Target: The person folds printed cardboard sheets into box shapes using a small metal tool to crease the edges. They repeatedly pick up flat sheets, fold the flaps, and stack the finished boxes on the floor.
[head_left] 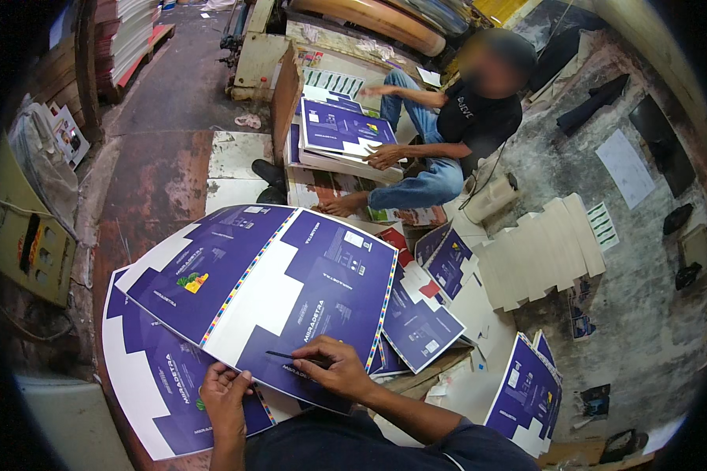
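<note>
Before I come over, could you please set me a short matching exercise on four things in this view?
1. Thin dark tool
2. Left hand
3. Notched, fanned sheets
4. Co-worker's trousers

A. Cream
B. In the right hand
C. Blue
D. At the near edge of a purple-and-white printed sheet

Pairs: 1-B, 2-D, 3-A, 4-C.

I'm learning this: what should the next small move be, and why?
Probably guide the slim dark tool across the printed sheet: the right hand holds it over a purple area, and the left hand grips the sheet's near edge. Tip contact is unclear.
</note>
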Action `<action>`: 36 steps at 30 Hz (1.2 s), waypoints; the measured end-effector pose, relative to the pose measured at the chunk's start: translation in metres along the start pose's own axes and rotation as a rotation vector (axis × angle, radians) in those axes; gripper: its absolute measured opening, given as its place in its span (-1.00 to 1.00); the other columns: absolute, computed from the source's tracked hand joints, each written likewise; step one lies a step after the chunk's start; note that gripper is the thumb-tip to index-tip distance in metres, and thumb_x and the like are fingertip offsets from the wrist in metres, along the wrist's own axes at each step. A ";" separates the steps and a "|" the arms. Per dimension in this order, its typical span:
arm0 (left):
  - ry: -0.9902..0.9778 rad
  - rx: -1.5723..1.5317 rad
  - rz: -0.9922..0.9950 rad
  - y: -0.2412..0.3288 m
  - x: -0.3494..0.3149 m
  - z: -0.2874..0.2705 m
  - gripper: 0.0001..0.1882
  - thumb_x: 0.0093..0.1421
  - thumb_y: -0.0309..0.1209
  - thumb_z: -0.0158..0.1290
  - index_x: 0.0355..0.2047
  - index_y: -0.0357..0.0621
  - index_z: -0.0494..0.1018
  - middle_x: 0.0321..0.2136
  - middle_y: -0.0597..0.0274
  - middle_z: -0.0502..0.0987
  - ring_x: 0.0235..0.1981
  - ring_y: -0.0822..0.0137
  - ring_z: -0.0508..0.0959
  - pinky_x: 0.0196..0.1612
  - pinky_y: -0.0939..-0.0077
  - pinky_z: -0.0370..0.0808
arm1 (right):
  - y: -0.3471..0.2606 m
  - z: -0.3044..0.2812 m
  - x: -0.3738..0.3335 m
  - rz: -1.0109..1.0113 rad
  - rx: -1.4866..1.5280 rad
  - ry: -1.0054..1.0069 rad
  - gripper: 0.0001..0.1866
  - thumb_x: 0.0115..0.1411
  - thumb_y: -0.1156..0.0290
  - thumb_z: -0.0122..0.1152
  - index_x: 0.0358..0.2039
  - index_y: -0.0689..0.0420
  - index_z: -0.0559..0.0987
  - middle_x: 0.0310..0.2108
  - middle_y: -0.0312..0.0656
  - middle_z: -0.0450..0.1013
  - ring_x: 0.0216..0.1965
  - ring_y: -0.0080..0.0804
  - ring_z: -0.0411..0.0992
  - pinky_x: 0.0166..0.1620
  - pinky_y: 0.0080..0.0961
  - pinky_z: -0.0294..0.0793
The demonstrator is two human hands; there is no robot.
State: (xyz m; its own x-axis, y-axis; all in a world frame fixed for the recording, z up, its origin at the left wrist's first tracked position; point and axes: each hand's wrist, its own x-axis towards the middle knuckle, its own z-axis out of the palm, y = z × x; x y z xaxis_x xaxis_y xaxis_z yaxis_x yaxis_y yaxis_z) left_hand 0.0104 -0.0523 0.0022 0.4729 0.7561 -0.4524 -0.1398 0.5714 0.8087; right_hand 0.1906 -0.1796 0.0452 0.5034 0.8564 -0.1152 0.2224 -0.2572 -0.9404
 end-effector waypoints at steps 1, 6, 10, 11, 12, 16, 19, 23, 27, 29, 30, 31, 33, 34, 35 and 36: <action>0.000 -0.002 0.001 -0.001 0.000 0.000 -0.65 0.09 -0.61 0.20 -0.11 -0.33 0.38 -0.40 0.18 0.56 -0.44 0.44 0.58 -0.46 0.70 0.46 | 0.001 0.000 0.000 -0.006 -0.011 -0.001 -0.81 0.22 0.48 0.29 -0.16 0.24 0.63 -0.26 -0.18 0.51 -0.23 -0.51 0.51 -0.17 -0.62 0.52; -0.010 0.002 0.015 -0.003 0.001 -0.001 -0.66 0.09 -0.60 0.20 -0.12 -0.33 0.38 -0.40 0.16 0.56 -0.45 0.44 0.58 -0.47 0.69 0.46 | 0.001 0.002 0.000 -0.002 -0.004 0.013 -0.79 0.18 0.44 0.31 -0.16 0.19 0.64 -0.30 -0.15 0.54 -0.25 -0.40 0.51 -0.18 -0.48 0.48; 0.001 0.000 0.016 -0.003 -0.002 -0.002 -0.66 0.09 -0.60 0.20 -0.13 -0.34 0.37 -0.39 0.15 0.56 -0.45 0.44 0.58 -0.47 0.69 0.46 | 0.005 0.003 -0.004 -0.021 -0.006 -0.002 -0.78 0.20 0.44 0.28 -0.14 0.18 0.63 -0.29 -0.14 0.53 -0.24 -0.40 0.50 -0.17 -0.48 0.48; 0.001 0.005 0.018 -0.003 -0.003 -0.002 -0.66 0.09 -0.60 0.20 -0.13 -0.34 0.37 -0.39 0.15 0.56 -0.45 0.44 0.58 -0.47 0.70 0.46 | 0.004 0.004 -0.004 -0.028 -0.003 -0.005 -0.78 0.20 0.44 0.27 -0.13 0.18 0.63 -0.29 -0.14 0.53 -0.24 -0.40 0.50 -0.17 -0.48 0.48; 0.002 0.010 0.022 -0.002 -0.005 -0.002 -0.66 0.09 -0.60 0.20 -0.13 -0.34 0.37 -0.39 0.14 0.56 -0.45 0.44 0.58 -0.46 0.70 0.46 | 0.002 0.004 -0.005 -0.037 -0.001 -0.009 -0.78 0.20 0.45 0.26 -0.13 0.18 0.63 -0.29 -0.14 0.53 -0.24 -0.41 0.50 -0.17 -0.48 0.48; 0.000 0.016 0.018 -0.005 -0.007 -0.003 -0.65 0.09 -0.59 0.21 -0.12 -0.34 0.37 -0.39 0.14 0.57 -0.44 0.45 0.58 -0.45 0.70 0.46 | 0.000 0.003 -0.009 -0.043 -0.043 -0.027 -0.78 0.20 0.45 0.25 -0.13 0.18 0.63 -0.31 -0.15 0.52 -0.26 -0.41 0.49 -0.20 -0.49 0.47; 0.003 0.013 0.019 -0.007 -0.010 -0.003 -0.64 0.09 -0.59 0.21 -0.12 -0.33 0.37 -0.39 0.14 0.57 -0.44 0.45 0.58 -0.45 0.70 0.46 | 0.004 0.004 -0.011 -0.059 -0.059 -0.047 -0.77 0.20 0.45 0.24 -0.13 0.18 0.63 -0.32 -0.16 0.51 -0.28 -0.42 0.48 -0.22 -0.50 0.46; -0.006 0.006 0.040 -0.013 -0.012 -0.005 -0.64 0.09 -0.59 0.21 -0.12 -0.33 0.37 -0.39 0.14 0.57 -0.44 0.45 0.57 -0.46 0.70 0.45 | -0.001 0.002 -0.015 -0.052 -0.090 -0.072 -0.76 0.20 0.43 0.24 -0.12 0.18 0.63 -0.34 -0.15 0.50 -0.29 -0.43 0.47 -0.23 -0.51 0.44; -0.023 0.002 0.035 -0.013 -0.016 -0.006 -0.65 0.10 -0.59 0.21 -0.12 -0.33 0.37 -0.38 0.14 0.57 -0.43 0.45 0.57 -0.45 0.68 0.45 | -0.005 0.001 -0.019 0.002 -0.089 -0.092 -0.77 0.20 0.44 0.22 -0.12 0.18 0.62 -0.34 -0.14 0.50 -0.29 -0.40 0.48 -0.23 -0.48 0.45; -0.028 -0.007 0.039 -0.010 -0.019 -0.002 -0.66 0.10 -0.60 0.21 -0.13 -0.32 0.38 -0.36 0.13 0.56 -0.42 0.44 0.56 -0.44 0.66 0.45 | -0.007 -0.001 -0.019 -0.064 -0.116 -0.080 -0.77 0.20 0.45 0.21 -0.13 0.18 0.62 -0.33 -0.13 0.51 -0.30 -0.36 0.48 -0.22 -0.46 0.45; -0.017 -0.007 0.039 -0.009 -0.024 -0.002 -0.67 0.10 -0.60 0.20 -0.13 -0.32 0.38 -0.35 0.12 0.56 -0.41 0.43 0.55 -0.43 0.64 0.45 | -0.007 0.004 -0.022 -0.084 -0.111 -0.091 -0.77 0.19 0.45 0.21 -0.13 0.18 0.62 -0.32 -0.13 0.51 -0.30 -0.34 0.48 -0.22 -0.44 0.45; -0.004 -0.008 0.038 -0.007 -0.025 0.000 -0.68 0.11 -0.60 0.20 -0.13 -0.31 0.39 -0.34 0.11 0.56 -0.40 0.43 0.55 -0.42 0.63 0.45 | -0.007 0.002 -0.020 -0.128 -0.151 -0.066 -0.78 0.19 0.46 0.21 -0.14 0.18 0.62 -0.33 -0.12 0.51 -0.31 -0.32 0.49 -0.22 -0.43 0.44; -0.011 0.022 0.031 -0.007 -0.026 -0.008 -0.70 0.14 -0.60 0.18 -0.13 -0.31 0.40 -0.31 0.08 0.55 -0.40 0.41 0.53 -0.39 0.59 0.45 | -0.003 0.011 -0.021 -0.173 -0.179 -0.068 -0.79 0.17 0.47 0.22 -0.17 0.19 0.63 -0.36 -0.13 0.51 -0.32 -0.31 0.49 -0.23 -0.43 0.44; 0.003 0.031 0.003 -0.005 -0.029 -0.007 -0.68 0.15 -0.58 0.19 -0.10 -0.32 0.40 -0.30 0.09 0.56 -0.39 0.43 0.54 -0.37 0.61 0.46 | -0.004 0.011 -0.022 -0.184 -0.191 -0.063 -0.80 0.16 0.48 0.23 -0.19 0.20 0.63 -0.38 -0.13 0.51 -0.33 -0.31 0.48 -0.24 -0.44 0.44; -0.017 0.047 -0.017 -0.006 -0.026 -0.006 -0.68 0.15 -0.57 0.20 -0.10 -0.32 0.40 -0.30 0.11 0.56 -0.37 0.43 0.55 -0.36 0.62 0.46 | -0.001 0.011 -0.024 -0.179 -0.178 -0.044 -0.80 0.14 0.50 0.23 -0.20 0.20 0.63 -0.40 -0.13 0.51 -0.35 -0.32 0.48 -0.26 -0.45 0.43; -0.027 0.050 -0.020 -0.009 -0.026 -0.009 -0.67 0.15 -0.56 0.21 -0.09 -0.33 0.40 -0.31 0.12 0.56 -0.36 0.43 0.56 -0.36 0.62 0.47 | 0.000 0.014 -0.026 -0.190 -0.169 -0.037 -0.81 0.13 0.52 0.24 -0.22 0.21 0.64 -0.41 -0.13 0.50 -0.37 -0.33 0.47 -0.28 -0.45 0.43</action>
State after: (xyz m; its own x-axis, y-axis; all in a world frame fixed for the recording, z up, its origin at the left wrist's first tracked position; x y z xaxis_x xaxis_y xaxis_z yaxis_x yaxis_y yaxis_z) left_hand -0.0087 -0.0745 0.0034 0.4989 0.7353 -0.4588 -0.0866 0.5690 0.8178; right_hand 0.1656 -0.1959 0.0433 0.4086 0.9116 0.0438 0.4479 -0.1584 -0.8799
